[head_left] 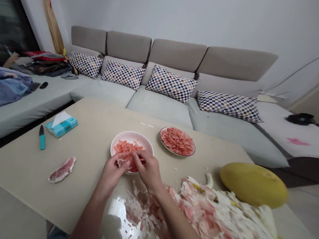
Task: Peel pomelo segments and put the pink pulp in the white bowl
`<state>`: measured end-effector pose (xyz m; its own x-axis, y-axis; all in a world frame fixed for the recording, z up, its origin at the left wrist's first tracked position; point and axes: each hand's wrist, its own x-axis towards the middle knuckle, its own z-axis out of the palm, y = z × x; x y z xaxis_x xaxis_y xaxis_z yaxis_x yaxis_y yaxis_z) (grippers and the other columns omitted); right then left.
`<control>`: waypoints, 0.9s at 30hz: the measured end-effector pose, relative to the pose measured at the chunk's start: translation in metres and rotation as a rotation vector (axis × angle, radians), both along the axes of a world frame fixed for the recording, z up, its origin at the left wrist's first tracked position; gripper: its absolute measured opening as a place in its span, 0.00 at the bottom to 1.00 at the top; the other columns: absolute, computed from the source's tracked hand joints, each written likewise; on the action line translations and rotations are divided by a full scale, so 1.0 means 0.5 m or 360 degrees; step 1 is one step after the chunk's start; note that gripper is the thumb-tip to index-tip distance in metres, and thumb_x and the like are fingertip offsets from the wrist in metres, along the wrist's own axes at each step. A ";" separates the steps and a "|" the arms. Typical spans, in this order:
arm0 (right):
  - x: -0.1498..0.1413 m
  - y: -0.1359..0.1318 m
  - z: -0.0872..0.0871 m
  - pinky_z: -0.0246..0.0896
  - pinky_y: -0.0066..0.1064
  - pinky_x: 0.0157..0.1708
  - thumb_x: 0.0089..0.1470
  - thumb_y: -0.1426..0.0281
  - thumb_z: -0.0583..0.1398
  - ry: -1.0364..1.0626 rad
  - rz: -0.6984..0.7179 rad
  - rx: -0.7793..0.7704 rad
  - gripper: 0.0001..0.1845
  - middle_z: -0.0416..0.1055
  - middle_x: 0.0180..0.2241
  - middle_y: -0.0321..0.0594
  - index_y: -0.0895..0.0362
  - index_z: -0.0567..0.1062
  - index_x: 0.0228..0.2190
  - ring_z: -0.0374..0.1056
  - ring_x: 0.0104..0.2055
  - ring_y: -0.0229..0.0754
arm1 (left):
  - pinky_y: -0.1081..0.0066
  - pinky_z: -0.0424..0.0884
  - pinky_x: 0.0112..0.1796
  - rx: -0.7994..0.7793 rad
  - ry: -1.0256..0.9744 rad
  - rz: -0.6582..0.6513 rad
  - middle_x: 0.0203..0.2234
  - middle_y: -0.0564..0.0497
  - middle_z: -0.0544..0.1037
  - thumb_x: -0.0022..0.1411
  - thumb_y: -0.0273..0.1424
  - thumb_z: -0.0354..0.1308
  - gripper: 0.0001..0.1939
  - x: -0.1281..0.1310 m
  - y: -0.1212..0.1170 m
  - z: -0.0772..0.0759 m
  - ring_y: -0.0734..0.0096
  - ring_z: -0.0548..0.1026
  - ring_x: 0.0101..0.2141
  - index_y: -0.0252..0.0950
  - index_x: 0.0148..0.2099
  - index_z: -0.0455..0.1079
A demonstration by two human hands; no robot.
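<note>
Over the near side of a white bowl (114, 141), my left hand (112, 173) holds a partly peeled pomelo segment (123, 162) between thumb and fingers. My right hand (149, 173) is closed in a pinch at the right side of the same segment, its fingertips close to those of the left. Loose pink pomelo pulp (126, 146) lies in the bowl below; the hands hide part of it. Behind and to the right is a dark-rimmed plate (164, 145) heaped with more pulp (177, 140). An unpeeled-looking segment (62, 169) rests alone on the table at left.
Peel and membrane scraps (218, 216) cover the table's (92, 129) near right, beside a large whole yellow-green pomelo (254, 184). At left lie a turquoise-handled knife (42, 138) and a tissue pack (62, 125). A sofa (161, 101) with patterned cushions stands behind.
</note>
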<state>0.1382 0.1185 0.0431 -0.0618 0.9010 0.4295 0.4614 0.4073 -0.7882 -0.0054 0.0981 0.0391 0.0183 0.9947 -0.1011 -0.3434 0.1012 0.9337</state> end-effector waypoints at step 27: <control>0.051 0.035 0.009 0.65 0.45 0.52 0.53 0.65 0.63 0.0103 0.0148 -0.0379 0.13 0.80 0.44 0.44 0.54 0.81 0.40 0.75 0.47 0.50 | 0.60 0.75 0.47 -0.0176 -0.0331 0.0087 0.40 0.47 0.80 0.46 0.33 0.73 0.23 -0.021 0.004 0.012 0.61 0.80 0.41 0.35 0.44 0.71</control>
